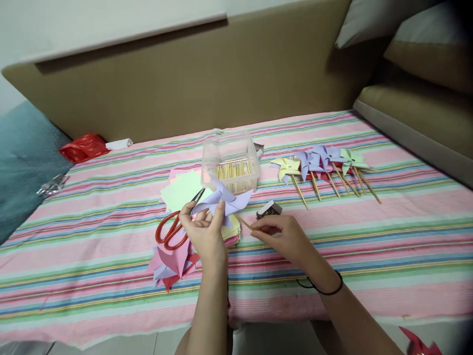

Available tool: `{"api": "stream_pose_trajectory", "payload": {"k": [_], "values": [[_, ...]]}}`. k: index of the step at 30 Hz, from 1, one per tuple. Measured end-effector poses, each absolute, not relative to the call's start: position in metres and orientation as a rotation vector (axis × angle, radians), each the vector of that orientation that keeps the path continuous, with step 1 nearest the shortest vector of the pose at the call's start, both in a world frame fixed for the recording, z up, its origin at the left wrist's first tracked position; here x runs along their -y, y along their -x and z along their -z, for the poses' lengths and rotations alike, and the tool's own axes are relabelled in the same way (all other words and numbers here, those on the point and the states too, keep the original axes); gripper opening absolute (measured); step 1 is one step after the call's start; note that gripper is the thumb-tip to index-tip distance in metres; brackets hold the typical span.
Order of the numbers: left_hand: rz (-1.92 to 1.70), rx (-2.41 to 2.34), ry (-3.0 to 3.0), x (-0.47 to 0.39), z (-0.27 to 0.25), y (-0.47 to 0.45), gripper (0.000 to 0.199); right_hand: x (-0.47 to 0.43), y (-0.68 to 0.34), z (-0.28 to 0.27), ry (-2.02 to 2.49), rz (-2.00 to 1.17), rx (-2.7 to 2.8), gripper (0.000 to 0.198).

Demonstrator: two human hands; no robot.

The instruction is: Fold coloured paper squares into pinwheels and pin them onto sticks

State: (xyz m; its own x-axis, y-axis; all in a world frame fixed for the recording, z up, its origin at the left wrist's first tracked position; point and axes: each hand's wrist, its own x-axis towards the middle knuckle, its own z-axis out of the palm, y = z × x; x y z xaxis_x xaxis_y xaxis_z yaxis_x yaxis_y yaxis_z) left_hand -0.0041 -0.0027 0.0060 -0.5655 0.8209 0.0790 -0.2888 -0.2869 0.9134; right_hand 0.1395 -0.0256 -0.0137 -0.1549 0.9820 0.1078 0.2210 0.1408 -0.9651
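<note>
A purple paper pinwheel (231, 201) is pinched between the thumb and fingers of my left hand (205, 229). My right hand (283, 236) grips a thin wooden stick (244, 223) that runs up toward the back of the pinwheel; whether they are joined is hidden. Just left of my left hand lie scissors with red handles (173, 231). Under and behind that hand are light green paper sheets (183, 192) and a stack of yellow paper (232, 231). A small dark box (269, 209) sits just beyond my right hand.
Behind my hands stands a clear plastic box (210, 172) holding many wooden sticks (236, 171). Several pinwheels on sticks (314, 165) lie at the right. Pink, purple and red cut papers (173, 264) lie near the front left. A red plastic bag (84, 148) rests at the back left.
</note>
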Motion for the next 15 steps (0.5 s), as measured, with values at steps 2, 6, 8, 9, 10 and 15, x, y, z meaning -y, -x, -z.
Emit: {"api": "stream_pose_trajectory", "payload": {"k": [2, 6, 8, 9, 10, 15], "values": [[-1.887, -1.228, -0.725, 0.0029, -0.005, 0.0044, 0.058, 0.0258, -0.1401, 0.0141, 1.23, -1.091, 1.525, 0.008], [-1.832, -1.241, -0.679, 0.0034, -0.0049, 0.0037, 0.045, 0.0259, -0.143, 0.0155, 1.242, -1.069, 1.497, 0.009], [-1.813, -1.218, -0.686, 0.0037, -0.0049, 0.0032, 0.046, 0.0261, -0.1446, 0.0162, 1.25, -1.056, 1.49, 0.01], [-1.802, -1.202, -0.699, 0.0038, -0.0047, 0.003, 0.05, 0.0264, -0.1453, 0.0162, 1.253, -1.052, 1.49, 0.01], [-1.792, -1.187, -0.712, 0.0039, -0.0042, 0.0029, 0.055, 0.0267, -0.1458, 0.016, 1.253, -1.051, 1.492, 0.011], [-1.799, -1.179, -0.714, 0.0033, -0.0012, 0.0033, 0.068, 0.0286, -0.1488, 0.0128, 1.247, -1.096, 1.554, 0.013]]}}
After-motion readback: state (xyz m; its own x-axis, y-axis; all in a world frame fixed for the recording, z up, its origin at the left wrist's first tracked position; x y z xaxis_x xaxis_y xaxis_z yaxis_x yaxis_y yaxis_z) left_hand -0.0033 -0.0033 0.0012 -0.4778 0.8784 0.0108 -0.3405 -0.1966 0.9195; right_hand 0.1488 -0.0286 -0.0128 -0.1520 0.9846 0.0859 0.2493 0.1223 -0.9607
